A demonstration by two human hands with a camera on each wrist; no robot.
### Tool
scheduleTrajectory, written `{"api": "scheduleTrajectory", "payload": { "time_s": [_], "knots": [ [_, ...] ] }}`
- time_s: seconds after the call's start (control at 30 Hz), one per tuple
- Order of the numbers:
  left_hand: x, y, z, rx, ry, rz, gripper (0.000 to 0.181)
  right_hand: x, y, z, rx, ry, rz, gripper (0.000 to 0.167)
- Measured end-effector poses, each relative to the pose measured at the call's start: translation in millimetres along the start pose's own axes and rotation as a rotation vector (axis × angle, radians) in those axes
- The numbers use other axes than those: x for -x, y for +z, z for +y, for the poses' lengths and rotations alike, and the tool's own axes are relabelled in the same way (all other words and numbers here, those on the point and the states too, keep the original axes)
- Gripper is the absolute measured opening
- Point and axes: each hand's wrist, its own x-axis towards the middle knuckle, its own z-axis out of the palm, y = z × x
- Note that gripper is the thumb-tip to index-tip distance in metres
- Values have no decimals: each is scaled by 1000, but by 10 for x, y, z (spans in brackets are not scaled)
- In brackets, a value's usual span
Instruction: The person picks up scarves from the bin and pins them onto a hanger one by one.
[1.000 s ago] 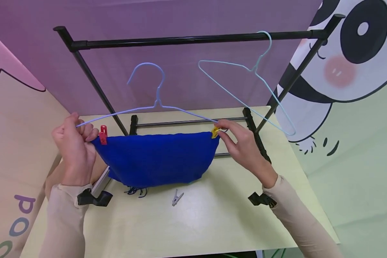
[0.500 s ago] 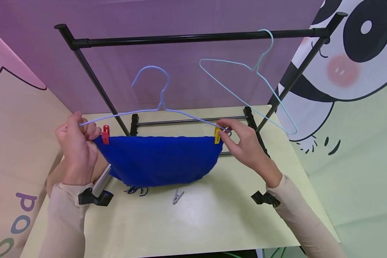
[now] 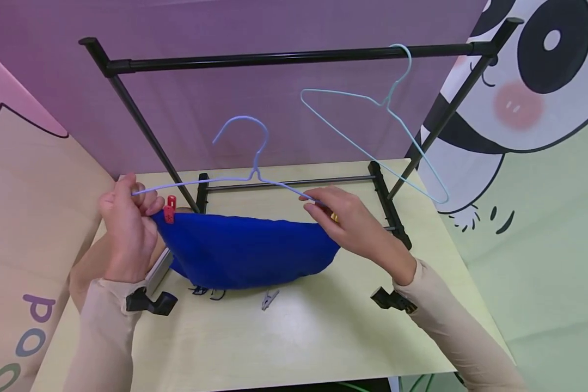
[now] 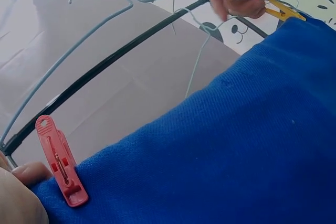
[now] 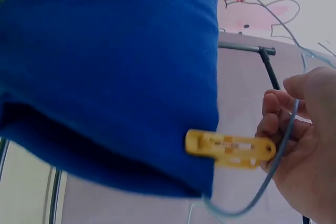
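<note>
A light purple wire hanger point(image 3: 225, 179) is held up in front, its hook upward. My left hand point(image 3: 129, 228) grips its left end together with a corner of the blue cloth point(image 3: 245, 250) that hangs from it. Beside those fingers, a red clothespin point(image 4: 60, 163) clips the cloth's left corner. My right hand point(image 3: 348, 223) holds the hanger's right arm between thumb and fingers. A yellow clothespin point(image 5: 231, 148) clips the cloth's right corner; in the head view my right hand mostly hides it. The right wrist view shows the hanger wire curving past the cloth's edge.
A black rack point(image 3: 255, 58) stands behind, with a pale green hanger point(image 3: 345, 95) on the right of its bar. On the table point(image 3: 313, 343) lies a grey clothespin point(image 3: 269, 299). Some dark strings point(image 3: 218, 294) lie under the cloth. Another person's arm point(image 3: 89, 269) shows behind my left wrist.
My right hand has slid left along the hanger from the yellow clothespin and now covers it. The hanger and cloth have shifted a little right and down with my left hand.
</note>
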Motion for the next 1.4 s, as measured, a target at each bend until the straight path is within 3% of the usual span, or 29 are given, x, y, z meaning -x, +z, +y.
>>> {"api": "scheduleTrajectory", "payload": {
  "time_s": [0.13, 0.33, 0.47, 0.57, 0.73, 0.83, 1.13, 1.23, 1.4],
  "knots": [
    [5, -39, -51, 4, -10, -12, 52, -76, 42, -55, -53, -4, -35, 20],
    [-27, -121, -148, -50, -43, -6, 53, -160, 92, -20, -130, -32, 67, 16],
    [-40, -214, -205, -227, -75, -28, 53, -171, 120, 32, -163, -14, 114, 17],
    [-58, -270, -219, -374, -68, -45, 53, -178, 118, 47, -178, -8, 120, 17],
    [-103, -321, -206, -520, -42, -118, 54, -227, 69, 43, -179, -13, 113, 16],
    [-129, -337, -200, -546, -24, -161, 53, -273, 31, 39, -176, -18, 101, 16],
    [-217, -306, -188, -564, 32, -195, 36, -354, -65, 66, -187, 5, 113, 16],
    [-247, -307, -142, -619, 59, -227, 26, -382, -105, 66, -184, 10, 123, 15],
    [-306, -324, -17, -625, 46, -291, 23, -431, -174, 45, -170, -3, 123, 15]
  ]
}}
